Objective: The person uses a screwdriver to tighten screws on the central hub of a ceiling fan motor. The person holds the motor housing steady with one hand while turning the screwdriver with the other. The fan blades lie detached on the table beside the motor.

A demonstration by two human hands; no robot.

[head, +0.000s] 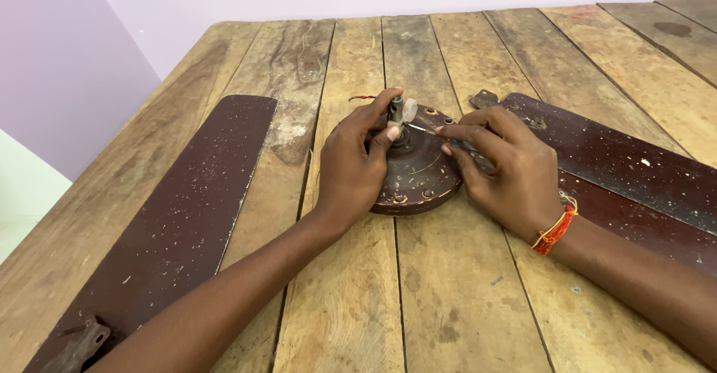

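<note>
Your left hand (351, 165) pinches the short upright shaft (396, 110) at the hub of the round brown motor housing (415, 173), thumb and forefinger closed on the small grey fitting at its top, the palm resting over the housing's left side. Your right hand (502, 171) pinches a thin metal tool (423, 128) between thumb and fingertips; the tool's long axis runs nearly level, from the right hand leftward, and its tip meets the shaft just below the fitting. The shaft thus lies directly left of the right hand and stands vertical, crossing the tool's line at about a right angle. The left hand is the nearer, already in contact. The housing sits near the middle of the desk (448, 298), on its planks. One dark blade (179, 224) lies flat toward the desk's left edge; another blade (635, 171) lies toward the right edge, partly under your right wrist.
</note>
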